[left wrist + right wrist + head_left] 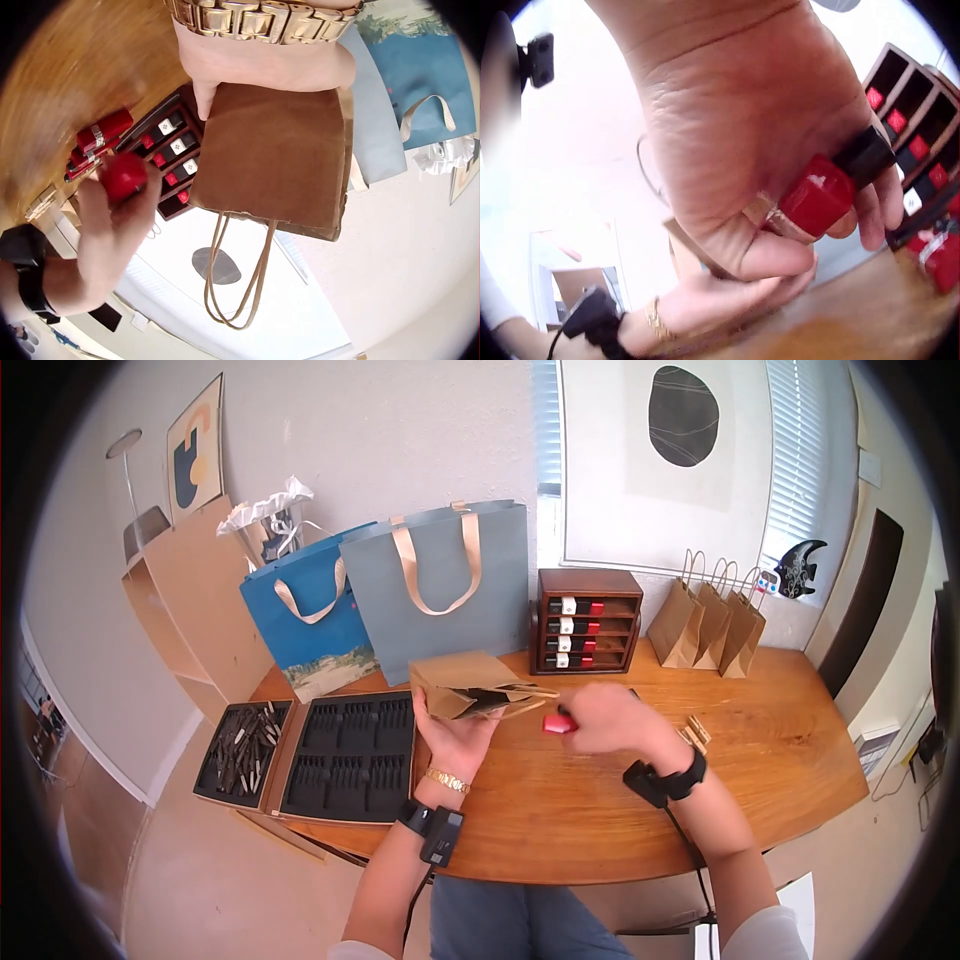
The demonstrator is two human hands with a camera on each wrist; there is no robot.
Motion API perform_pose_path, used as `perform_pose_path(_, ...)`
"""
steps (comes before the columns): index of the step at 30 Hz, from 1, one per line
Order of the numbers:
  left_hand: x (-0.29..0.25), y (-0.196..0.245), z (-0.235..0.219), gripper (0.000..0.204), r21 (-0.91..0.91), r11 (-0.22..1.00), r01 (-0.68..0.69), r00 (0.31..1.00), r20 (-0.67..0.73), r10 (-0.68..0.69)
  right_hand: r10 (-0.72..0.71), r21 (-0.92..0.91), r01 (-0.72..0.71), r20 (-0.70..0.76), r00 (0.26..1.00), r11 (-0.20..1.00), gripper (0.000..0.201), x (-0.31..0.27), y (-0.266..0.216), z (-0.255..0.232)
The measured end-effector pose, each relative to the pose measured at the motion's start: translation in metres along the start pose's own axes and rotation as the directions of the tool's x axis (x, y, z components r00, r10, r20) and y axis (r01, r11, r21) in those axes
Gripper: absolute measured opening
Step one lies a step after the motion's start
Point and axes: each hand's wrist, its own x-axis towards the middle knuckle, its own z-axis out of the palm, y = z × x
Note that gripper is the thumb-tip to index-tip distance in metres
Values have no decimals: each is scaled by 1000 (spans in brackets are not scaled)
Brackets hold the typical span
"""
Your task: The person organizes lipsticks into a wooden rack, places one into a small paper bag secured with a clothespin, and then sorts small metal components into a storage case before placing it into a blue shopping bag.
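My left hand (pixel 458 732) grips a small brown paper bag (pixel 274 154) from its bottom end, thumb along one side. The bag is tipped over, with its open mouth and twisted paper handles (pixel 244 277) pointing toward my right hand in the head view. In my right hand (pixel 615 718) is a nail polish bottle (pixel 817 195), red with a black cap. The thumb and fingers curl round it, just to the right of the bag's handles. Little of the bag's inside shows.
A wooden rack (pixel 587 622) of red, black and white pieces stands behind. Three paper bags (pixel 705 630) are at right, near wooden clothespins (pixel 695 732). Black slotted trays (pixel 350 755) lie left, below large blue (pixel 310 635) and grey gift bags (pixel 440 590). Red silver-banded items (pixel 105 129) lie near the rack.
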Motion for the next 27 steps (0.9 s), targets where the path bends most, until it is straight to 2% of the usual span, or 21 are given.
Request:
perform_pose_path(1,0,-1,0,74,-9,1000,-4,1000,-3,4,-22,78,25,-42,999,997,29,-7,-2,-18)
perform_pose_path(2,-1,-1,1,74,8,1000,0,1000,-23,1,-24,72,26,-35,999,997,29,-11,-1,-26)
perform_pose_path(3,-1,-1,3,74,27,1000,5,999,-42,-4,-94,345,123,-100,991,931,30,-15,0,-31)
perform_pose_path(4,-1,-2,3,74,21,1000,6,999,-45,-5,-138,585,218,-179,974,781,33,-18,0,-35)
perform_pose_path(7,-3,-5,4,75,61,998,12,999,-39,-9,-77,634,192,-205,976,749,35,-23,-14,-42)
perform_pose_path(9,-4,-5,8,74,43,999,12,998,-61,-9,-89,583,188,-194,977,790,39,-21,-16,-40)
perform_pose_path(11,-2,-5,5,73,37,999,34,999,-33,-33,-242,547,501,-477,845,671,46,-13,-16,-30)
perform_pose_path(12,-2,-5,4,72,26,998,55,998,-4,-55,-240,549,502,-480,844,669,46,-13,-17,-30)
perform_pose_path(14,-4,-6,5,72,83,994,71,997,12,-72,-150,669,449,-456,877,592,53,-13,-19,-34)
perform_pose_path(15,-5,-8,6,71,137,987,86,995,29,-90,-146,669,449,-459,876,592,53,-13,-16,-34)
perform_pose_path(17,-9,-11,11,69,183,978,99,994,32,-107,-162,800,296,-248,955,522,55,-11,-5,-32)
perform_pose_path(18,-10,-11,12,67,226,968,109,992,31,-119,-157,800,298,-253,955,522,55,-9,-1,-34)
perform_pose_path(20,-8,-13,8,69,259,958,126,990,25,-137,-225,831,67,71,972,552,59,-8,5,-36)
perform_pose_path(21,-8,-14,10,71,286,948,137,989,14,-147,-219,833,65,69,973,549,59,-11,3,-37)
perform_pose_path(23,-14,-14,16,71,290,941,176,978,60,-201,-194,896,19,76,978,444,68,-16,-6,-38)
perform_pose_path(24,-16,-14,20,71,295,933,207,963,107,-248,-229,836,102,29,973,539,74,-13,-5,-34)
perform_pose_path(27,-17,-16,21,72,286,930,230,957,109,-270,-264,840,169,-32,964,516,75,-9,-4,-26)
